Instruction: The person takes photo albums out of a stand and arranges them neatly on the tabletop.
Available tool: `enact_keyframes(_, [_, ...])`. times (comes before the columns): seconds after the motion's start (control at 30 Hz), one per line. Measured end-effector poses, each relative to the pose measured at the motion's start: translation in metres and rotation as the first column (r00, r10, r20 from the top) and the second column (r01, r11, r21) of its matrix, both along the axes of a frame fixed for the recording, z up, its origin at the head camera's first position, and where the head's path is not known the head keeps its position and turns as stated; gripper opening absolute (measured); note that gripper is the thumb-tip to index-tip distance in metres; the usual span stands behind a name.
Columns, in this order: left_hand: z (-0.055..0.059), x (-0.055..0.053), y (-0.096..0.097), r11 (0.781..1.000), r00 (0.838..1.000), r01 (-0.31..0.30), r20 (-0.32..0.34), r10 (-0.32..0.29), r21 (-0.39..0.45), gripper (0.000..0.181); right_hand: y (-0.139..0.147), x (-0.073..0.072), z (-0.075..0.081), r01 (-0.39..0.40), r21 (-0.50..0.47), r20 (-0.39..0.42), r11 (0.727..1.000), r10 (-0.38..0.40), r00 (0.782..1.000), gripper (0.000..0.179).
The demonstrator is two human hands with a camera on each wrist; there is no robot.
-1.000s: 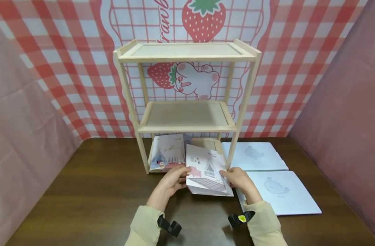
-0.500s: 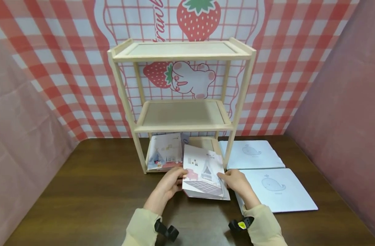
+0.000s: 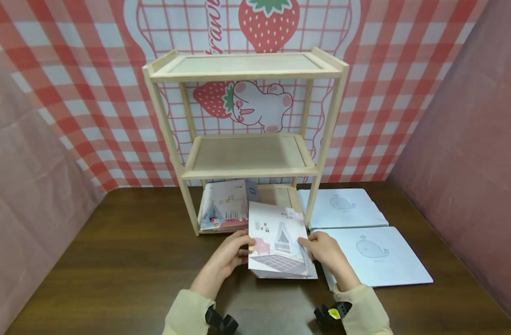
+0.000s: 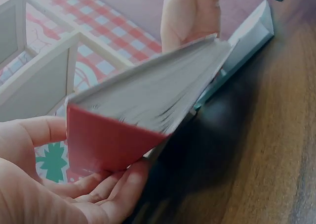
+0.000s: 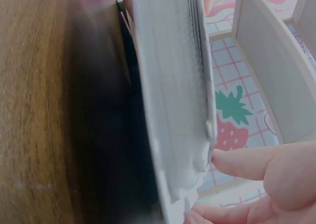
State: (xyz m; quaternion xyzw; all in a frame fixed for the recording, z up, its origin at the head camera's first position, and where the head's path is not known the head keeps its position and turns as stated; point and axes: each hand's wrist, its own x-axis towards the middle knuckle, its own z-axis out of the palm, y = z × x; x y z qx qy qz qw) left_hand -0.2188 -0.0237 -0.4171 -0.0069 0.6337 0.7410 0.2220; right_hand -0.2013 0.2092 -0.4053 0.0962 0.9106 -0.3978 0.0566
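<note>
A thick book (image 3: 280, 239) with a pale illustrated cover is held between both hands in front of the bottom shelf. My left hand (image 3: 228, 256) grips its left edge, thumb on the cover and fingers underneath. In the left wrist view the book's red spine (image 4: 108, 142) faces that hand, and its pages fan slightly above the table. On the opposite edge, my right hand (image 3: 326, 251) pinches the covers. The right wrist view shows the page block (image 5: 173, 85) with the right thumb on one cover and fingers at the other.
A three-tier wooden shelf (image 3: 248, 173) stands behind the hands. Another illustrated book (image 3: 226, 204) leans on its bottom tier at left, with a bluish-grey one (image 3: 252, 190) partly hidden beside it. Two whale-print books (image 3: 372, 253) lie on the table (image 3: 96, 260) at right.
Both hands have drawn the book slightly toward the person, and its far edge has come down from the bottom shelf. The head view has shifted a little.
</note>
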Motion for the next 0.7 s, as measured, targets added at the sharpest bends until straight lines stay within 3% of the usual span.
enact_keyframes(0.07, [-0.001, 0.000, 0.000, 1.000, 1.000, 0.009, -0.013, -0.010, -0.029, 0.067, 0.000, 0.001, 0.001, -0.004, 0.010, 0.004, 1.000, 0.004, 1.000, 0.030])
enact_keyframes(0.37, [-0.005, -0.001, 0.003, 0.995, 0.996, 0.059, -0.054, -0.064, -0.082, 0.048, 0.003, 0.009, 0.004, -0.057, 0.045, 0.017, 0.997, 0.056, 0.998, 0.036])
enact_keyframes(0.47, [-0.005, 0.000, 0.003, 0.992, 0.995, 0.068, -0.065, -0.075, -0.103, 0.047, 0.003, 0.009, 0.004, -0.094, 0.110, 0.004, 0.989, 0.094, 0.996, 0.042])
enact_keyframes(0.57, [-0.004, 0.003, 0.002, 0.988, 0.994, 0.083, -0.065, -0.092, -0.127, 0.047, 0.002, 0.010, 0.003, -0.115, 0.177, 0.014, 0.977, 0.115, 0.993, 0.038])
enact_keyframes(0.7, [-0.004, 0.006, 0.001, 0.985, 0.992, 0.100, -0.060, -0.109, -0.143, 0.044, 0.000, 0.011, 0.003, -0.133, 0.197, 0.033, 0.971, 0.129, 0.991, 0.034])
